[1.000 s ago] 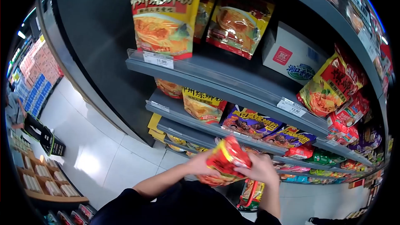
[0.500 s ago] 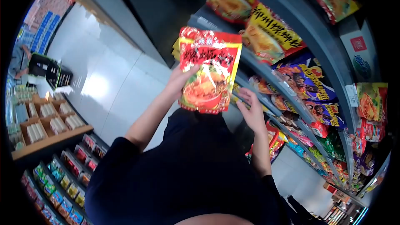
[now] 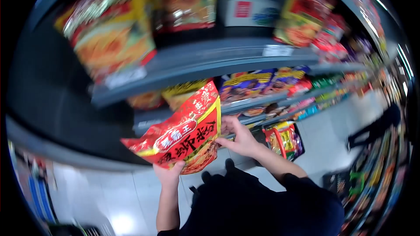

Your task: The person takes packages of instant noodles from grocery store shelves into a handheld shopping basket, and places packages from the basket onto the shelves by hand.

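We logged the red/yellow pkt (image 3: 188,133) btwn both hands: L hand (image 3: 167,175) gripping its lower L edge, R hand (image 3: 240,137) pinching its R edge. Long axis tilted, top edge up-L, overlapping the shelf (image 3: 210,66) in view; contact unclear. R hand was nearer the red-handled basket (image 3: 280,145); floor (image 3: 144,188) showed below L hand.

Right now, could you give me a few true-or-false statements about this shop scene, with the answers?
1. The left hand and right hand both touch the red bag. True.
2. The white box is on the floor. False: it sits on the shelf.
3. The white label is on the shelf's front edge. True.
4. The red bag is lying on the shelf. False: it is held in front of the shelf.
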A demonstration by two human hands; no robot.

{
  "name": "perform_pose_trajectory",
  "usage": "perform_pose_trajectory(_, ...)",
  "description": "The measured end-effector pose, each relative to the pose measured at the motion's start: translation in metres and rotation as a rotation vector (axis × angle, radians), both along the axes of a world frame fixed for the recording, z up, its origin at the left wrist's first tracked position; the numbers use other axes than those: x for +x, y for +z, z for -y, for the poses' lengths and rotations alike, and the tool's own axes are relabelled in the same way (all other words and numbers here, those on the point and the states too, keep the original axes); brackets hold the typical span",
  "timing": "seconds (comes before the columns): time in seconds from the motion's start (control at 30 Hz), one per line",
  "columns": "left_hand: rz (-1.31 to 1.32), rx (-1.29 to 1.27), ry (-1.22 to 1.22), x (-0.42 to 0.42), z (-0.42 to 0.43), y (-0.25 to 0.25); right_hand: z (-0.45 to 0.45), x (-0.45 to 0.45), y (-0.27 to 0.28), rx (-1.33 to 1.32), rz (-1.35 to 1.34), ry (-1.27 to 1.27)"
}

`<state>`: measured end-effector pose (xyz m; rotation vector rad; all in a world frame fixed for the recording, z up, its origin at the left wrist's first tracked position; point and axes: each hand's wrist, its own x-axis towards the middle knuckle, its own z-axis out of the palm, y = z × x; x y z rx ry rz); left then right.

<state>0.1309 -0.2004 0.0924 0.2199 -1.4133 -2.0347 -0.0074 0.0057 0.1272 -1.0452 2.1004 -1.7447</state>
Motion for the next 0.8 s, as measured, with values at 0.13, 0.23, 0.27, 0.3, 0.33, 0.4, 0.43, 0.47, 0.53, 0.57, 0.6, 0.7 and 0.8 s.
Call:
perform_pose_trajectory(0.13, -0.240, -0.141, -0.261, -0.063, -0.034, 0.093, -0.044, -0.010, 0.066, -0.260, -0.278, -0.283)
perform_pose_trajectory(0.23, -0.415, -0.341, -0.379, -0.119, -0.056, 0.133, -0.079, -0.035, 0.103, -0.352, -0.465, -0.402)
perform_pose_trajectory(0.27, -0.459, -0.200, -0.475, -0.131, -0.075, 0.158, -0.087, -0.043, 0.118, -0.435, -0.438, -0.429)
perform_pose_trajectory(0.3, -0.575, -0.257, -0.506, -0.150, -0.085, 0.175, -0.093, -0.057, 0.137, -0.498, -0.459, -0.445)
perform_pose_trajectory(0.33, -0.677, -0.300, -0.498, -0.170, -0.093, 0.195, -0.096, -0.067, 0.161, -0.530, -0.473, -0.493)
perform_pose_trajectory(0.4, -0.682, -0.366, -0.328, -0.192, -0.110, 0.233, -0.102, -0.102, 0.200, -0.628, -0.547, -0.420)
perform_pose_trajectory(0.43, -0.722, -0.425, -0.224, -0.209, -0.115, 0.246, -0.106, -0.124, 0.213, -0.597, -0.669, -0.458)
perform_pose_trajectory(0.47, -0.665, -0.524, -0.122, -0.228, -0.116, 0.252, -0.112, -0.138, 0.223, -0.525, -0.708, -0.478)
perform_pose_trajectory(0.53, -0.636, -0.690, -0.071, -0.258, -0.116, 0.257, -0.128, -0.169, 0.220, -0.344, -0.921, -0.569)
perform_pose_trajectory(0.57, -0.606, -0.570, -0.121, -0.275, -0.120, 0.249, -0.135, -0.170, 0.209, -0.316, -0.880, -0.611)
perform_pose_trajectory(0.6, -0.579, -0.450, -0.176, -0.289, -0.124, 0.240, -0.147, -0.167, 0.193, -0.288, -0.841, -0.660)
perform_pose_trajectory(0.7, -0.332, -0.362, -0.208, -0.308, -0.122, 0.225, -0.210, -0.156, 0.116, -0.292, -0.711, -0.684)
perform_pose_trajectory(0.8, -0.168, -0.362, -0.273, -0.312, -0.113, 0.234, -0.289, -0.148, -0.031, -0.470, -0.295, -0.968)
